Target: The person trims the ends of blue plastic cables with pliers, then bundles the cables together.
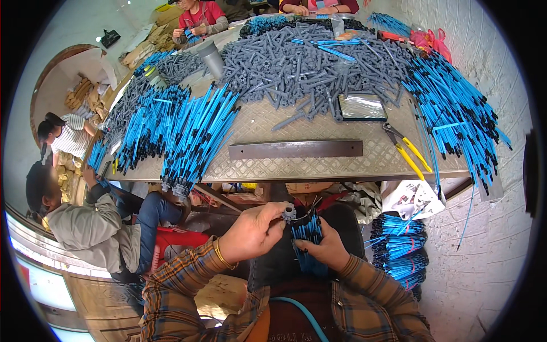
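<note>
Over my lap, my left hand (250, 231) is closed, thumb and fingers pinching a small grey plastic fitting (289, 212) with a round hole in its end. Just right of it, my right hand (329, 249) is wrapped round a bundle of thin blue rods (307, 231) with dark ends. Fine wire-like tips stick up from the top of that bundle, close beside the grey fitting. The lower part of the bundle runs down between my hand and my lap. Whether the fitting touches a rod, I cannot tell.
Ahead stands a table (211, 165) with a dark metal bar (296, 149), yellow-handled pliers (407, 149), a heap of grey plastic parts (307, 68) and piles of blue rods (453, 108). Tied rod bundles (405, 251) are stacked at right. A seated person (94, 228) works at left; others sit opposite.
</note>
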A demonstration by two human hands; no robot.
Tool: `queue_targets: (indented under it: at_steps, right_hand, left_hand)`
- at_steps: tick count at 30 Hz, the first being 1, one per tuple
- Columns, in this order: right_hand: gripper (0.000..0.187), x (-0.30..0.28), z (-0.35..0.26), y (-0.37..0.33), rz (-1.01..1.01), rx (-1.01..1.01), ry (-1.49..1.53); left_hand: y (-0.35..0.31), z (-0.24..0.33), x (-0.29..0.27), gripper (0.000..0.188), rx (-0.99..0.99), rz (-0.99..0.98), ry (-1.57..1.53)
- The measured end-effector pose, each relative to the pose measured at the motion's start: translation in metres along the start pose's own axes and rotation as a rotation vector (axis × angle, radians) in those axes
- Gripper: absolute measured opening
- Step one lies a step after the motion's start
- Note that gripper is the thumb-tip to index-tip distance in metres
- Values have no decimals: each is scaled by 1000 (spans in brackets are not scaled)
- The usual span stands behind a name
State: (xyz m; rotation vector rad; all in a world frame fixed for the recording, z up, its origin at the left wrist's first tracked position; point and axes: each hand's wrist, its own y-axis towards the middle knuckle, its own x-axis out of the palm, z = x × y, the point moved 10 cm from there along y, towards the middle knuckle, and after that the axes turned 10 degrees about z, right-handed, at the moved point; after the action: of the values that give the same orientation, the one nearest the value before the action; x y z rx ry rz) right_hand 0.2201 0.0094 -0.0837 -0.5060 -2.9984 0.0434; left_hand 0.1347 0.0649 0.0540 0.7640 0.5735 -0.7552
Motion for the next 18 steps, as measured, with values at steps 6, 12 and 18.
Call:
queue_targets:
  at_steps: [6,12,18]
  right_hand:
    - [37,2,-8,-4,-10,-21,-75]
    - [40,2,-3,-11,-1,7,-87]
    - [41,0,-1,-12,17,-14,-93]
  left_hand:
    - [-4,-8,-1,32,-150,58,-176]
    - [-19,-23,7,28,-320,139,-388]
    - [-24,-29,11,28,-384,196,-520]
